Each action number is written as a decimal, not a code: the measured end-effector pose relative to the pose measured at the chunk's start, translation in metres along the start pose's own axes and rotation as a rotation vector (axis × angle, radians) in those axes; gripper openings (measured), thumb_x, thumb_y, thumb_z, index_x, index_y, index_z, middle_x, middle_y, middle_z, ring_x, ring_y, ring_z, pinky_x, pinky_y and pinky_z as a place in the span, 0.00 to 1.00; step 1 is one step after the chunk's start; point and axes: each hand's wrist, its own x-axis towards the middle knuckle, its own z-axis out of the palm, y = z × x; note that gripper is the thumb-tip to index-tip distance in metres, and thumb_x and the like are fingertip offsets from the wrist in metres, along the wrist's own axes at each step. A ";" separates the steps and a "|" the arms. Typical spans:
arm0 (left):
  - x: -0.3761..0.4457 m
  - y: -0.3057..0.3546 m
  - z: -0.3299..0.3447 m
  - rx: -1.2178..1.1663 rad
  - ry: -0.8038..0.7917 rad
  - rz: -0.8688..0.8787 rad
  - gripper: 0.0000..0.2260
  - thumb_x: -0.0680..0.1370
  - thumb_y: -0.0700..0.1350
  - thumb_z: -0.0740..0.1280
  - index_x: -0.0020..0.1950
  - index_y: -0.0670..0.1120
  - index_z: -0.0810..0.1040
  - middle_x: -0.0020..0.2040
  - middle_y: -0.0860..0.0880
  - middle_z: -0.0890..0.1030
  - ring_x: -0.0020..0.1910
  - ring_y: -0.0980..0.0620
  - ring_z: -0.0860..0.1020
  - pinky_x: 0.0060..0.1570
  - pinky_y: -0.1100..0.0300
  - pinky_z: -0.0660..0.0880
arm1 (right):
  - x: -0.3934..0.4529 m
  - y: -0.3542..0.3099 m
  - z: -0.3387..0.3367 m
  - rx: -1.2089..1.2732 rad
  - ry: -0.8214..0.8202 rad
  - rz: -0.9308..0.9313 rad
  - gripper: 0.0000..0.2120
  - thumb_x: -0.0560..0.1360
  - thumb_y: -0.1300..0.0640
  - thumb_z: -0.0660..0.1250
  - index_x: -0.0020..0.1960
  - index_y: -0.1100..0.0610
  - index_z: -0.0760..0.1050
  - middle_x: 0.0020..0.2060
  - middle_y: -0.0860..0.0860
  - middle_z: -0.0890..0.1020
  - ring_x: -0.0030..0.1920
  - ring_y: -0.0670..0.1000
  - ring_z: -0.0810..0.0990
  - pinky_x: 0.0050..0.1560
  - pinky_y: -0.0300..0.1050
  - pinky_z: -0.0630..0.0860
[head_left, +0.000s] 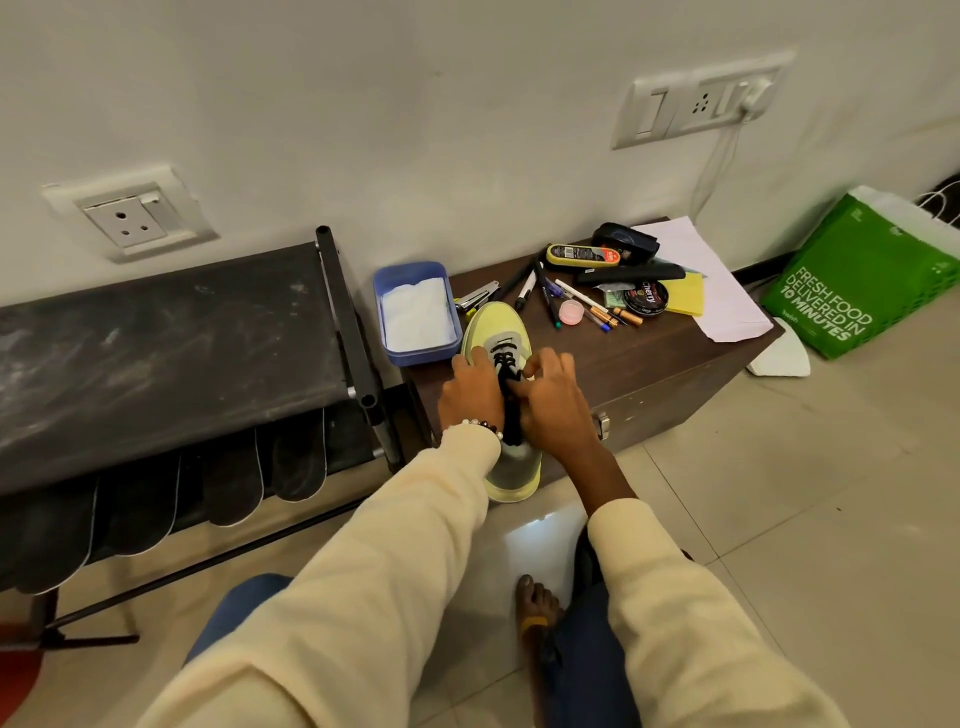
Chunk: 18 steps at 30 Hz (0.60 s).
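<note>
Centrally, just below the frame's middle, a yellow-green sneaker (498, 325) lies on the near left corner of a dark tabletop (649, 353). Its long axis runs almost straight up and down the frame, toe toward the wall and heel jutting over the tabletop's near edge. Black laces (505, 359) run along that axis between the two hands. The left hand (474, 387) flanks the sneaker on its left, fingers curled over the upper to hold it. The right hand (556, 402) flanks it on the right, its fingers (540, 364) bunched and apparently pinching the laces beside the upper eyelets. Both hands sit equally near, so any pull on the laces would likely run across the axis. A blue tub (410, 273) stands just left of the toe. Pens (550, 299) and a polish tin (647, 299) lie to the upper right.
</note>
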 end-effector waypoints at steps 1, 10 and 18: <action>0.000 0.000 0.002 0.001 -0.001 -0.004 0.14 0.82 0.44 0.60 0.66 0.43 0.66 0.60 0.40 0.72 0.55 0.36 0.77 0.51 0.50 0.75 | 0.000 0.002 -0.001 0.091 0.036 0.055 0.09 0.75 0.57 0.68 0.52 0.59 0.82 0.51 0.54 0.69 0.54 0.54 0.67 0.46 0.43 0.71; 0.007 -0.017 -0.001 -0.321 -0.115 -0.052 0.17 0.75 0.44 0.70 0.61 0.45 0.71 0.60 0.42 0.74 0.57 0.41 0.75 0.55 0.53 0.73 | 0.024 -0.003 0.011 0.318 0.005 0.401 0.17 0.70 0.58 0.72 0.54 0.57 0.69 0.54 0.56 0.73 0.54 0.55 0.72 0.51 0.47 0.73; -0.001 -0.031 0.006 -0.472 -0.228 -0.156 0.28 0.72 0.49 0.74 0.68 0.47 0.68 0.64 0.43 0.71 0.60 0.43 0.74 0.59 0.51 0.73 | 0.033 -0.016 0.011 0.210 -0.074 0.734 0.22 0.72 0.49 0.69 0.60 0.59 0.68 0.55 0.58 0.78 0.54 0.59 0.78 0.49 0.52 0.78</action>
